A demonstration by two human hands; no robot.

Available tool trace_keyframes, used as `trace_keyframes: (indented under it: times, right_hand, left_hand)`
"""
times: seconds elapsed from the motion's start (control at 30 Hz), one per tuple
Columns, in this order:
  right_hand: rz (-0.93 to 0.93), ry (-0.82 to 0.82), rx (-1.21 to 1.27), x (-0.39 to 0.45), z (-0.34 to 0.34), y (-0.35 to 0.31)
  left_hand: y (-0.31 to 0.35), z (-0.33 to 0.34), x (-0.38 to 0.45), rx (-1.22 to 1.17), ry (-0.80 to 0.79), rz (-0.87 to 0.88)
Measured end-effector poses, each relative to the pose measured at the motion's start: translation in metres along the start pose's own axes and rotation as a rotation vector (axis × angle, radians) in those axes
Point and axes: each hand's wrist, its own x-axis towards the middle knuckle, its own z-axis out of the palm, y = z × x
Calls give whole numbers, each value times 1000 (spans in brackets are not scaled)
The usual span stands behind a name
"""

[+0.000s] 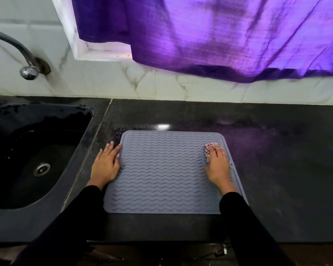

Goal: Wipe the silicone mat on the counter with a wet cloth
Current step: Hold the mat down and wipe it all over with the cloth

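The silicone mat (167, 171) is laid flat on the dark counter (277, 160) in the lower middle of the frame, its ribbed face up and its near edge just short of the counter's front lip. It is set to the right of the sink (27, 150), which fills the left of the frame; this placing is judged to keep water close for the cloth.

The left hand (106, 166) is laid flat at the mat's left edge, with the fingers straight and close together. The palm and most of the fingers rest on the counter, while the fingertips and thumb side touch the mat's rim. Nothing is gripped by it. It is judged to be placed there as a stop, so that the light mat is not dragged sideways by the wiping.

The cloth (210, 148), pale with dark crossing lines, is bunched small under the right hand (217, 166) near the mat's upper right corner. It is pressed down on the mat by the fingers, which are bent over it; only its far end shows beyond the fingertips. Whether the thumb is hooked beneath the cloth cannot be told. The hand is slightly blurred, so a stroke is judged to be in progress.

A tap (25, 60) is seen at the upper left, and a purple curtain (219, 35) hangs across the top.
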Motion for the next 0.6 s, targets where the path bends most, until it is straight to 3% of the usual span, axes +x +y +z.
trace_keyframes:
  times: [0.1,0.2,0.3,0.33,0.43,0.6]
  right_hand:
    - [-8,-79,333,11,-12,15]
    - [252,-102,789,19,-28,10]
    - [504,54,1270,25,-43,-8]
    - [545,135,1286,25,-44,-14]
    - [386,199,926,9,-33,-41]
    - [-62,103,181,-44,29,-73]
  left_hand:
    - [1,0,0,12,-9,6]
    - [0,1,0,39,-31,-8]
    - [2,1,1,65,-54,-28]
    - [3,1,1,64,-55,-31]
    - [3,0,1,57,-41,-28]
    - [2,0,1,58,-46,-19]
